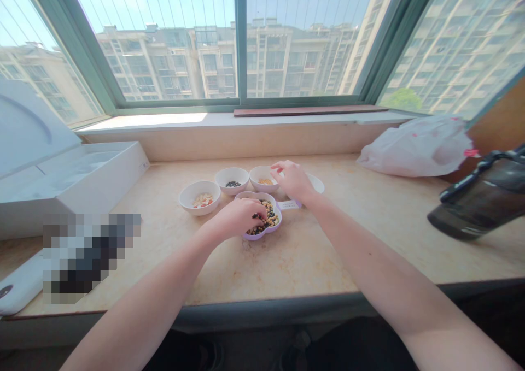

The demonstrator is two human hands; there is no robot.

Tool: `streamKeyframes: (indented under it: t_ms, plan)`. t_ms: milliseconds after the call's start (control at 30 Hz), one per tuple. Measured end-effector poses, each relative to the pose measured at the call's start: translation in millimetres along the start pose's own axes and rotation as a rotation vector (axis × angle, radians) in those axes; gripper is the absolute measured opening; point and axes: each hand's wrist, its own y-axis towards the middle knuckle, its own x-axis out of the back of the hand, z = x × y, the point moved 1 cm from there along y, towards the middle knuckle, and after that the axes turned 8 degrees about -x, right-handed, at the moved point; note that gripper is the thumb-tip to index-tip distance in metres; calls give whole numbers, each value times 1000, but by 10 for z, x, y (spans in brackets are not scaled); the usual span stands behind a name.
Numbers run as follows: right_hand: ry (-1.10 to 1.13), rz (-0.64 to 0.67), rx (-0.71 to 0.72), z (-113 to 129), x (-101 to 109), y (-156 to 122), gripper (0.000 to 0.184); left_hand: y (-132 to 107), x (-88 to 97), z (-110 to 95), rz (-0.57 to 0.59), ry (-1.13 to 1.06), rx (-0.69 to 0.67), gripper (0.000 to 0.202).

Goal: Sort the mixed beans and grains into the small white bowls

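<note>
Forearms, left grip touching mixed beans

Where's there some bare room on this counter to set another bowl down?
Open counter lies in front of the lilac divided dish, and more lies between the white plate and the white plastic bag. It's crowded around the three small bowls, where your left hand and right hand are.
</note>
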Motion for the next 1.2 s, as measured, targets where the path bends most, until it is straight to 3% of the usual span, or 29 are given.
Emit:
streamKeyframes:
  t_ms: [233, 633, 1000, 1200]
  plan:
    - [18, 6, 26, 12, 35, -47, 20, 4, 4, 36, -77, -7, -108, 11]
    - [42, 13, 51, 10, 29, -84, 19, -63, 92, -2, -168, -21, -120, 24]
    - [60, 66, 91, 52, 54, -144, 17, -145, 219, -77, -613, -82, -193, 13]
    - [90, 309, 217, 188, 66, -285, 15, -149, 225, -51, -691, -5, -220, 13]
